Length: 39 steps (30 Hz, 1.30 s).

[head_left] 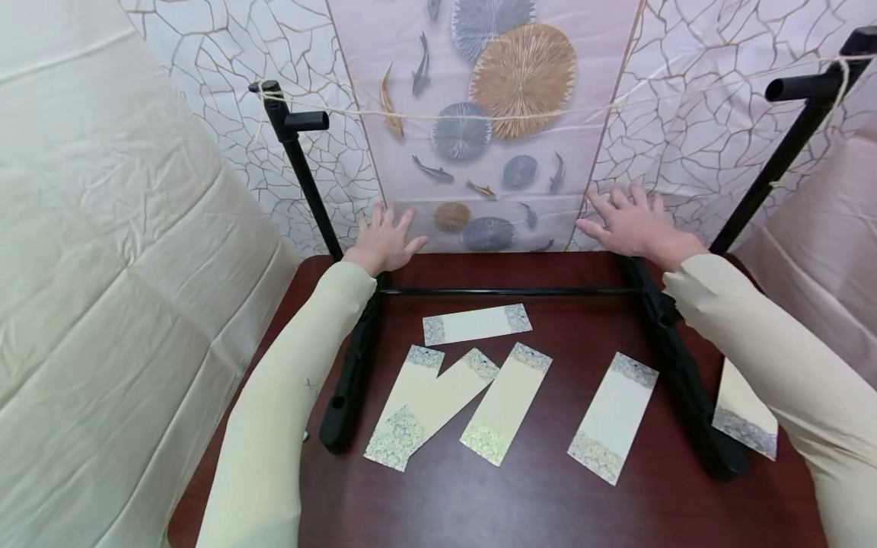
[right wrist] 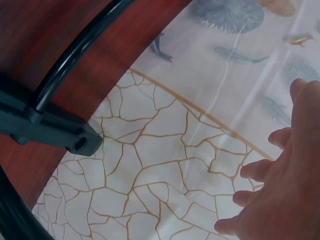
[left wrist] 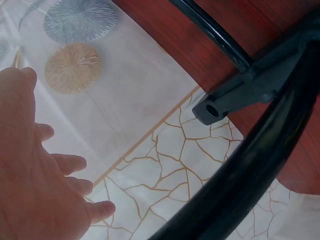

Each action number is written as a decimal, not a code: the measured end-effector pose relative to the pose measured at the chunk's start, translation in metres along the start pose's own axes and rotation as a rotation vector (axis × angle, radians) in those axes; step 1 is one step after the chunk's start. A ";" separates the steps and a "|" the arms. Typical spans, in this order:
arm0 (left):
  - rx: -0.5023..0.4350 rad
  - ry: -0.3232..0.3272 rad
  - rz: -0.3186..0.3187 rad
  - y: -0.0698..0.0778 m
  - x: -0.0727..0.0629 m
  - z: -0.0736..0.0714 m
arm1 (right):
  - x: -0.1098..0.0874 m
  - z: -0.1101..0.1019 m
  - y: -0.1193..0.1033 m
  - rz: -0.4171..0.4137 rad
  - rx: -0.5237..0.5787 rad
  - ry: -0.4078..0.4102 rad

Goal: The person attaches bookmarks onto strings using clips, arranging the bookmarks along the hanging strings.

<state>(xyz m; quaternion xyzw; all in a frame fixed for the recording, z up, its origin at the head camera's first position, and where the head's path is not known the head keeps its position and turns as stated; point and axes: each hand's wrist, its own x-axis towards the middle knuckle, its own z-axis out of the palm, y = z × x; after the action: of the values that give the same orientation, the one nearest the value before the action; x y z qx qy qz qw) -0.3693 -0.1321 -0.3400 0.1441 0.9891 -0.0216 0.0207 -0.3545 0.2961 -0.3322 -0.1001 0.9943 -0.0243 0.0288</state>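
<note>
Nearest you, a dark red, glossy wooden worktop (head_left: 514,510) carries six long cream strips with speckled grey ends: one at right (head_left: 613,418), one beyond the frame's right foot and partly hidden by your right sleeve (head_left: 743,308), two overlapping at left (head_left: 411,415), one in the middle (head_left: 505,403) and one lying crosswise (head_left: 473,324) behind. They lie between and beside the feet of a black tubular stand (head_left: 349,388), joined by a thin black crossbar (head_left: 510,291). Past the worktop's far edge, your left hand (head_left: 384,240) and right hand (head_left: 633,226) are stretched out, fingers spread, holding nothing, each near an upright. Above, a thin pale string (head_left: 438,118) spans the tied upright tops; behind hangs a white sheet with gold crackle lines (head_left: 219,15). You seem to be between handling steps; taking up a strip would call for drawing a hand back and pinching an edge.
</note>
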 end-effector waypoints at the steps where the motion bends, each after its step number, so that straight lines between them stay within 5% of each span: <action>1: -0.006 0.003 0.004 -0.001 -0.001 0.001 | 0.000 0.001 -0.002 0.000 0.004 0.000; 27: -0.176 0.042 0.077 0.006 -0.029 0.027 | 0.002 0.023 -0.053 -0.131 0.105 0.044; 39: -0.256 0.064 0.107 0.005 -0.053 0.035 | 0.000 0.044 -0.082 -0.231 0.314 -0.028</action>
<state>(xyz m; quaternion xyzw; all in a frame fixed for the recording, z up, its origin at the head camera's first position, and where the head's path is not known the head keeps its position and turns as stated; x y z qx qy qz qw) -0.3160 -0.1441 -0.3722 0.1936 0.9748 0.1107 0.0085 -0.3359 0.2143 -0.3720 -0.2084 0.9596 -0.1807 0.0547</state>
